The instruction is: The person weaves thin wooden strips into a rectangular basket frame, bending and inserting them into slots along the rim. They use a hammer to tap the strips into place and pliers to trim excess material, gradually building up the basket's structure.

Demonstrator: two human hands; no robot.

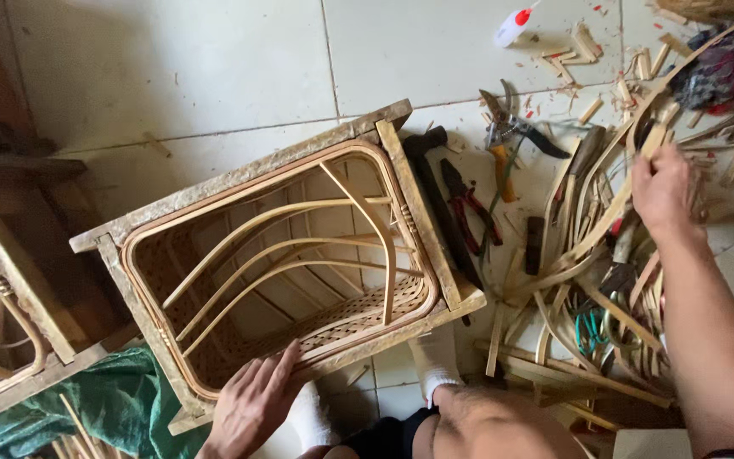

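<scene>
Pale tiled floor [214, 68] with grey grout lines, daylit. Green cloth [121, 399] lower left on it, wood scraps [571, 47] upper right.

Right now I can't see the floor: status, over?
Left hand flat on woven rattan frame. Right hand pinching pale cane strip. Red-handled pliers lying between.

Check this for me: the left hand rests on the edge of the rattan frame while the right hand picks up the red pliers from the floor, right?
Not quite. In the head view the right hand grips a cane strip from the pile; the red pliers lie untouched on the floor. The left hand does rest on the rattan frame edge.
</scene>
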